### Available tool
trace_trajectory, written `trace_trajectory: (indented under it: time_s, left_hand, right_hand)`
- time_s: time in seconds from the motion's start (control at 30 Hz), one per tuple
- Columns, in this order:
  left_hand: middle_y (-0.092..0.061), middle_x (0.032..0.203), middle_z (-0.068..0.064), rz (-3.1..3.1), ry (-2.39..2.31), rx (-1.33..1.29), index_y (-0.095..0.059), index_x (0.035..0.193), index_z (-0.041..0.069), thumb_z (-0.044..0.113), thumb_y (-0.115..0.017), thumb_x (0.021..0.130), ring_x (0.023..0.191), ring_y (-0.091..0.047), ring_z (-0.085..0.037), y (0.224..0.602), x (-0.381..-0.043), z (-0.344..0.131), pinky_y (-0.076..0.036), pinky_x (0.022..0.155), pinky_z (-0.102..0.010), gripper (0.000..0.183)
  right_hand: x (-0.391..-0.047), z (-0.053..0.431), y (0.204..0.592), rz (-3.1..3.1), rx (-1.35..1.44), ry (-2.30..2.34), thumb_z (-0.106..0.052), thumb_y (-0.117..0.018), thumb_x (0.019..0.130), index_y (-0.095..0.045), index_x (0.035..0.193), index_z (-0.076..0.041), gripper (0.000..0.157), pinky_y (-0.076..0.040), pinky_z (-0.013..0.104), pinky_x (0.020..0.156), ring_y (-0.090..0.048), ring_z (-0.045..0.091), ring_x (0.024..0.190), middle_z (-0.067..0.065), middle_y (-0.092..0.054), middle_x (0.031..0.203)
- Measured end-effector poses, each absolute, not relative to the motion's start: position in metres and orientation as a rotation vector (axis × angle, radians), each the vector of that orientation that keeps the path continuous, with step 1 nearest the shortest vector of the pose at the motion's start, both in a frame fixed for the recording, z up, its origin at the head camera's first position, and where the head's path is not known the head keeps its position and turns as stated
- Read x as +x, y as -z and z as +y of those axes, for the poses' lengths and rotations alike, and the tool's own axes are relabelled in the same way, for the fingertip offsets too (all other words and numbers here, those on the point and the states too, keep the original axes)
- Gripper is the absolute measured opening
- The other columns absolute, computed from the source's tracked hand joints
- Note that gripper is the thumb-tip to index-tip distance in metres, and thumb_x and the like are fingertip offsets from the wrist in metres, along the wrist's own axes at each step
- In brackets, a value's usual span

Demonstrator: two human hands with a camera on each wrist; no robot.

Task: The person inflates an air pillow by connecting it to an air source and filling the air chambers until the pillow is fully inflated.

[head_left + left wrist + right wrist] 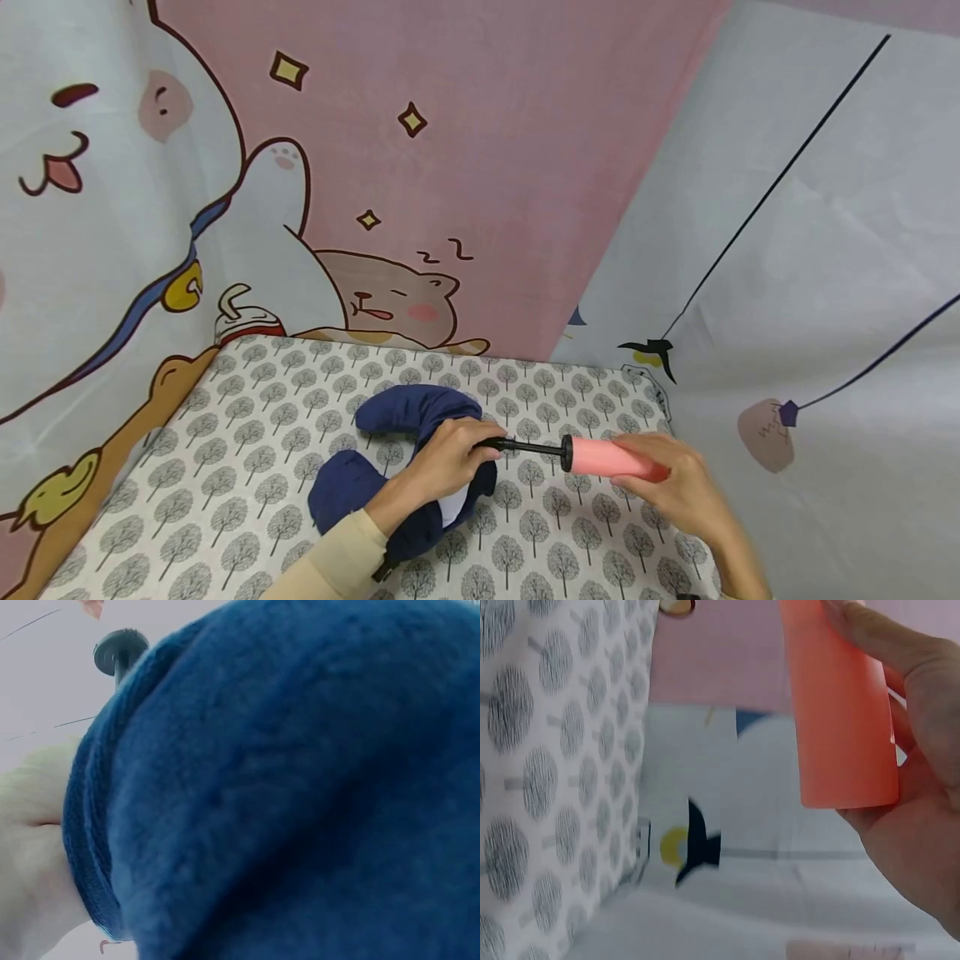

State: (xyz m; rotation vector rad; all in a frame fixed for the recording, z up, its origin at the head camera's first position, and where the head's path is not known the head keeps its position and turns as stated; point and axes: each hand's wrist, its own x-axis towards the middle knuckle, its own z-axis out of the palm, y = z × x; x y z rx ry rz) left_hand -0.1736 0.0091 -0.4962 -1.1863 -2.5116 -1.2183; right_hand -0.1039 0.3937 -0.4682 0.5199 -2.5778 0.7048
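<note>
A navy U-shaped neck pillow (408, 408) lies on the tree-print cloth, with a white patch showing on its near right side. Over its right part, my left hand (453, 454) grips the black end of a hand pump's thin rod. To the right, the pump's pink barrel (600, 457) lies in the fingers of my right hand (678, 479), which curl round it. A length of black rod (536, 447) shows between the barrel's black cap (567, 453) and my left hand. Blue plush (300, 765) fills most of the left wrist view and hides the left fingers there.
The tree-print cloth (247, 492) spreads beneath the pillow. Printed fabric hangs behind as a pink backdrop (510, 167), and on the right as a pale sheet (847, 275) close to my right hand. A short black strap end (384, 572) pokes out below the pillow.
</note>
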Motion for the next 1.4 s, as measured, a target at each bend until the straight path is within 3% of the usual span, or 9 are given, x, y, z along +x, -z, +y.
trace_trajectory:
  time_s: [0.1, 0.23, 0.37, 0.57, 0.7, 0.8, 1.17, 1.4]
  left_hand:
    - [-0.083, 0.134, -0.013, -2.500, 1.215, -1.176, -0.080, 0.138, 0.006, 0.015, -0.076, 0.107, 0.116, -0.081, -0.027, 0.496, -0.175, 0.008, -0.067, 0.095, -0.036, 0.032]
    - [-0.084, 0.132, -0.011, -2.495, 1.219, -1.166, -0.080, 0.138, 0.006, 0.013, -0.077, 0.107, 0.113, -0.081, -0.025, 0.495, -0.174, 0.007, -0.067, 0.092, -0.034, 0.032]
    - [-0.083, 0.133, -0.012, -2.506, 1.218, -1.177, -0.080, 0.138, 0.007, 0.012, -0.077, 0.106, 0.117, -0.080, -0.026, 0.496, -0.173, 0.010, -0.067, 0.095, -0.036, 0.032]
    - [-0.083, 0.133, -0.012, -2.514, 1.168, -1.173, -0.081, 0.136, 0.007, 0.013, -0.077, 0.106, 0.121, -0.079, -0.028, 0.500, -0.173, 0.015, -0.066, 0.100, -0.040, 0.031]
    - [-0.084, 0.131, -0.011, -2.496, 1.151, -1.158, -0.082, 0.134, 0.008, 0.012, -0.078, 0.105, 0.121, -0.080, -0.027, 0.501, -0.173, 0.016, -0.066, 0.101, -0.041, 0.030]
    - [-0.084, 0.131, -0.011, -2.501, 1.156, -1.156, -0.082, 0.133, 0.007, 0.011, -0.079, 0.104, 0.119, -0.080, -0.027, 0.502, -0.171, 0.017, -0.067, 0.099, -0.040, 0.029]
    - [-0.085, 0.125, -0.007, -2.501, 1.156, -1.182, -0.082, 0.132, 0.010, 0.010, -0.079, 0.105, 0.111, -0.080, -0.023, 0.502, -0.170, 0.017, -0.065, 0.094, -0.035, 0.028]
    - [-0.085, 0.129, -0.009, -2.501, 1.146, -1.174, -0.081, 0.134, 0.009, 0.011, -0.078, 0.105, 0.117, -0.080, -0.025, 0.501, -0.171, 0.016, -0.066, 0.099, -0.039, 0.029]
  right_hand:
    - [-0.098, 0.413, 0.464, -2.584, 0.481, -0.743, -0.013, -0.110, 0.067, -0.087, 0.128, -0.023, 0.066, -0.041, 0.000, 0.103, -0.063, -0.015, 0.119, 0.004, -0.087, 0.123]
    - [-0.092, 0.426, 0.461, -2.601, 0.420, -0.754, -0.017, -0.110, 0.069, -0.087, 0.128, -0.026, 0.064, -0.041, -0.001, 0.100, -0.058, -0.021, 0.119, 0.006, -0.086, 0.124]
    - [-0.096, 0.412, 0.465, -2.606, 0.445, -0.730, -0.020, -0.110, 0.069, -0.087, 0.127, -0.026, 0.063, -0.044, 0.004, 0.100, -0.066, -0.011, 0.115, 0.001, -0.087, 0.123]
    - [-0.108, 0.366, 0.476, -2.547, 0.560, -0.708, -0.016, -0.109, 0.069, -0.087, 0.124, -0.020, 0.059, -0.057, 0.021, 0.096, -0.079, 0.015, 0.107, -0.001, -0.087, 0.121]
    - [-0.114, 0.341, 0.479, -2.521, 0.558, -0.715, -0.012, -0.109, 0.067, -0.088, 0.121, -0.018, 0.058, -0.062, 0.034, 0.092, -0.080, 0.020, 0.105, -0.001, -0.088, 0.118]
    - [-0.117, 0.329, 0.482, -2.535, 0.553, -0.734, -0.013, -0.108, 0.069, -0.087, 0.122, -0.018, 0.057, -0.063, 0.037, 0.093, -0.079, 0.019, 0.106, -0.002, -0.088, 0.119]
    - [-0.115, 0.357, 0.481, -2.625, 0.512, -0.732, -0.018, -0.109, 0.070, -0.086, 0.128, -0.027, 0.062, -0.059, 0.029, 0.096, -0.077, 0.011, 0.112, -0.009, -0.086, 0.124]
    - [-0.109, 0.396, 0.475, -2.667, 0.441, -0.806, -0.024, -0.108, 0.074, -0.086, 0.130, -0.032, 0.061, -0.055, 0.018, 0.096, -0.072, -0.001, 0.114, -0.004, -0.086, 0.126]
